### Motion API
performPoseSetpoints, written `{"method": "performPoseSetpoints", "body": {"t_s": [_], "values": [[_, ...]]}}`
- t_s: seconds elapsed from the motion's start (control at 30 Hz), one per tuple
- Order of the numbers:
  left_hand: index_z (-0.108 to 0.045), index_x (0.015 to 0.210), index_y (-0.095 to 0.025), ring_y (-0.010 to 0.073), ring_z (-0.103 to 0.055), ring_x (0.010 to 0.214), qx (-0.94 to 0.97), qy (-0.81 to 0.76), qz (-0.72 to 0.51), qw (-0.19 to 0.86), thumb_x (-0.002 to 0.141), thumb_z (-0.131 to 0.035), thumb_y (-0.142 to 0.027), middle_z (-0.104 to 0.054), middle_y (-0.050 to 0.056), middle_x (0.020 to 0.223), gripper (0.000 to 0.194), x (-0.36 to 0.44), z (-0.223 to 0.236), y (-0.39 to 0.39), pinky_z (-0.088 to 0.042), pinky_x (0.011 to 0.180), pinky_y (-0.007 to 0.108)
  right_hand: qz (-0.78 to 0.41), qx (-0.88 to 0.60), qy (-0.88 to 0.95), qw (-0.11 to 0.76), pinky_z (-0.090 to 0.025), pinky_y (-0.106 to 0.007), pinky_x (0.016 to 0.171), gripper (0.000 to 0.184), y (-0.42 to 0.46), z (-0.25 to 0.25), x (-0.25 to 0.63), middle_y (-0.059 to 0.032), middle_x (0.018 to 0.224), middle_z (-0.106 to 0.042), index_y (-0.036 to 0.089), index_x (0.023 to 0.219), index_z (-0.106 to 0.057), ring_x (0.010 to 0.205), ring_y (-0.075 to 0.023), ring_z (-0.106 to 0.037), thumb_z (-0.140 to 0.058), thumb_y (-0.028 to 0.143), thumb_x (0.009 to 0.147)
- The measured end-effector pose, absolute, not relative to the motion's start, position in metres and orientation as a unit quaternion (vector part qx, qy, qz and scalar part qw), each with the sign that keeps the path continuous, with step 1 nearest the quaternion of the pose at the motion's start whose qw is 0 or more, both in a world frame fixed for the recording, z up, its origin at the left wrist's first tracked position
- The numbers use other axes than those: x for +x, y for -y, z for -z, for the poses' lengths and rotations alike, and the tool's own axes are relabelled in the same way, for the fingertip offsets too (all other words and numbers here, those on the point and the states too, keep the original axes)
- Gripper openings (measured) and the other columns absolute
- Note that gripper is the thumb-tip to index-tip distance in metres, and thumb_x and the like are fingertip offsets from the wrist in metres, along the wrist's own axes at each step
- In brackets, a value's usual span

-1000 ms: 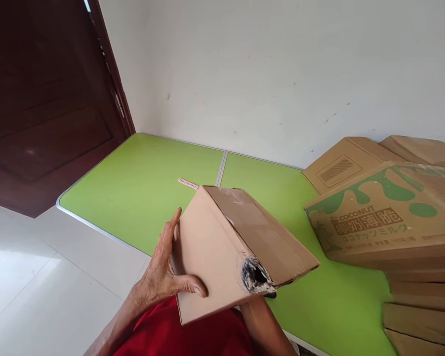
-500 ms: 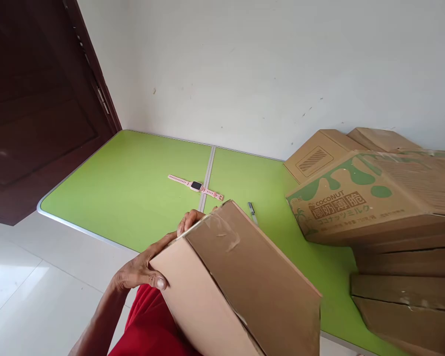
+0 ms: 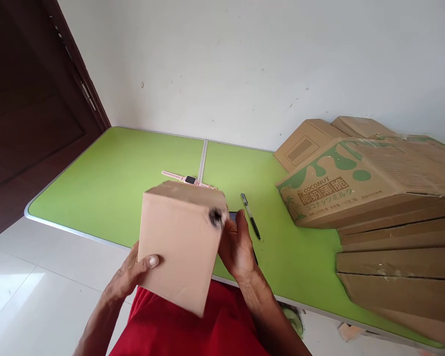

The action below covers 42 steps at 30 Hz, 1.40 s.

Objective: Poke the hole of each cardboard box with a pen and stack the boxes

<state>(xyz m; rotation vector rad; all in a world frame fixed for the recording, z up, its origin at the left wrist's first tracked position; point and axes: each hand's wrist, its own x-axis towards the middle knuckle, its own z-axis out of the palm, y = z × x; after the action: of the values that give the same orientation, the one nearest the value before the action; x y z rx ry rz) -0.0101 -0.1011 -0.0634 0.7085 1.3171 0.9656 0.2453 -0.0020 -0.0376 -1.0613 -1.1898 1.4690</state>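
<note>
A plain brown cardboard box (image 3: 180, 242) is held tilted above the front edge of the green table, one square face towards me. My left hand (image 3: 133, 274) grips its left side, thumb pressed on that face and the other fingers hidden behind. My right hand (image 3: 239, 247) is at the right side, fingers against the box's edge and partly hidden, thumb pointing up. A blurred black mark (image 3: 215, 217) shows near the box's upper right corner. Behind the right hand, a dark flat object (image 3: 255, 256) lies mostly covered. A pen (image 3: 251, 217) lies just to the right.
On the green table (image 3: 133, 163), a pink-strapped watch (image 3: 190, 180) lies partly behind the box. Several cardboard boxes, one a printed coconut carton (image 3: 326, 193), fill the right side. A white wall (image 3: 215, 74) rises behind; a dark door (image 3: 29, 113) stands at the left.
The box has turned and shifted left, so a square face now shows. My right hand has come into view at its right side. More of the pen shows.
</note>
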Motion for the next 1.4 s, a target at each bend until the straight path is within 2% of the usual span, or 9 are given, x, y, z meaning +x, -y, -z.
{"method": "performPoseSetpoints", "body": {"t_s": [0.1, 0.2, 0.33, 0.53, 0.67, 0.8, 0.97, 1.17, 1.4], "values": [[-0.063, 0.163, -0.017, 0.0528, -0.066, 0.151, 0.28, -0.599, -0.427, 0.617, 0.082, -0.084, -0.085, -0.072, 0.023, 0.161, 0.107, 0.009, 0.052, 0.106, -0.064, 0.118, 0.061, -0.623, -0.436, 0.439, 0.479, -0.062, -0.055, 0.113, 0.096, 0.006, 0.034, 0.247, -0.0132, 0.163, -0.07, 0.034, 0.161, -0.059, 0.147, -0.0391, -0.069, -0.056, 0.102, 0.093], [-0.059, 0.17, -0.027, 0.0505, -0.062, 0.156, 0.334, -0.599, -0.404, 0.605, 0.082, -0.087, -0.083, -0.07, 0.018, 0.165, 0.108, 0.017, 0.037, 0.107, -0.062, 0.122, 0.06, -0.611, -0.455, 0.437, 0.478, -0.059, -0.052, 0.12, 0.085, 0.011, 0.024, 0.253, -0.0114, 0.166, -0.068, 0.033, 0.152, -0.064, 0.151, -0.0377, -0.066, -0.076, 0.091, 0.091], [-0.06, 0.17, -0.035, 0.0484, -0.06, 0.156, 0.467, -0.588, -0.322, 0.576, 0.088, -0.086, -0.079, -0.073, 0.016, 0.157, 0.096, 0.009, 0.027, 0.111, -0.055, 0.129, 0.061, -0.642, -0.418, 0.404, 0.499, -0.055, -0.051, 0.125, 0.07, 0.009, 0.014, 0.26, -0.0076, 0.156, -0.075, 0.032, 0.138, -0.072, 0.15, -0.0369, -0.066, -0.076, 0.087, 0.094], [-0.063, 0.166, -0.026, 0.0509, -0.047, 0.169, 0.474, -0.607, -0.326, 0.548, 0.092, -0.072, -0.091, -0.065, 0.02, 0.168, 0.099, -0.009, 0.023, 0.1, -0.044, 0.138, 0.066, -0.642, -0.397, 0.457, 0.47, -0.054, -0.051, 0.118, 0.055, 0.002, 0.013, 0.259, -0.0078, 0.142, -0.078, 0.029, 0.135, -0.073, 0.135, -0.0356, -0.071, -0.078, 0.068, 0.097], [-0.058, 0.17, -0.027, 0.0508, -0.054, 0.163, 0.473, -0.689, -0.419, 0.355, 0.089, -0.063, -0.101, -0.06, 0.021, 0.173, 0.109, -0.003, -0.009, 0.065, -0.044, 0.133, 0.074, -0.619, -0.418, 0.523, 0.41, -0.054, -0.052, 0.11, 0.053, -0.005, 0.004, 0.245, -0.0089, 0.132, -0.077, 0.026, 0.128, -0.071, 0.121, -0.0343, -0.07, -0.07, 0.069, 0.097], [-0.078, 0.148, -0.028, 0.0434, -0.071, 0.144, 0.566, -0.718, -0.381, 0.141, 0.094, -0.071, -0.084, -0.076, 0.015, 0.15, 0.078, 0.02, -0.044, 0.037, -0.055, 0.121, 0.064, -0.604, -0.44, 0.546, 0.379, -0.05, -0.053, 0.113, 0.049, -0.01, -0.007, 0.231, -0.01, 0.133, -0.075, 0.026, 0.119, -0.07, 0.127, -0.0355, -0.067, -0.068, 0.07, 0.097], [-0.09, 0.101, -0.029, 0.0337, -0.082, 0.109, 0.614, -0.713, -0.323, 0.101, 0.093, -0.077, -0.067, -0.089, 0.005, 0.108, 0.041, 0.039, -0.048, 0.023, -0.059, 0.096, 0.047, -0.604, -0.459, 0.522, 0.39, -0.043, -0.057, 0.127, 0.065, -0.004, -0.005, 0.229, -0.0137, 0.154, -0.068, 0.026, 0.143, -0.065, 0.147, -0.0372, -0.06, -0.068, 0.075, 0.099], [-0.088, 0.092, -0.03, 0.0298, -0.08, 0.098, 0.6, -0.737, -0.282, 0.136, 0.087, -0.079, -0.066, -0.087, 0.002, 0.102, 0.037, 0.047, -0.058, 0.015, -0.052, 0.08, 0.041, -0.606, -0.464, 0.513, 0.394, -0.043, -0.058, 0.13, 0.07, 0.002, -0.003, 0.235, -0.0142, 0.154, -0.065, 0.025, 0.152, -0.061, 0.147, -0.0356, -0.059, -0.066, 0.075, 0.103], [-0.084, 0.094, -0.028, 0.0319, -0.077, 0.097, 0.616, -0.744, -0.237, 0.104, 0.093, -0.074, -0.068, -0.082, 0.005, 0.101, 0.042, 0.056, -0.058, 0.019, -0.048, 0.081, 0.043, -0.578, -0.484, 0.542, 0.371, -0.05, -0.06, 0.113, 0.041, -0.004, -0.014, 0.235, -0.0103, 0.125, -0.067, 0.026, 0.117, -0.059, 0.124, -0.0342, -0.062, -0.062, 0.062, 0.096]]}}
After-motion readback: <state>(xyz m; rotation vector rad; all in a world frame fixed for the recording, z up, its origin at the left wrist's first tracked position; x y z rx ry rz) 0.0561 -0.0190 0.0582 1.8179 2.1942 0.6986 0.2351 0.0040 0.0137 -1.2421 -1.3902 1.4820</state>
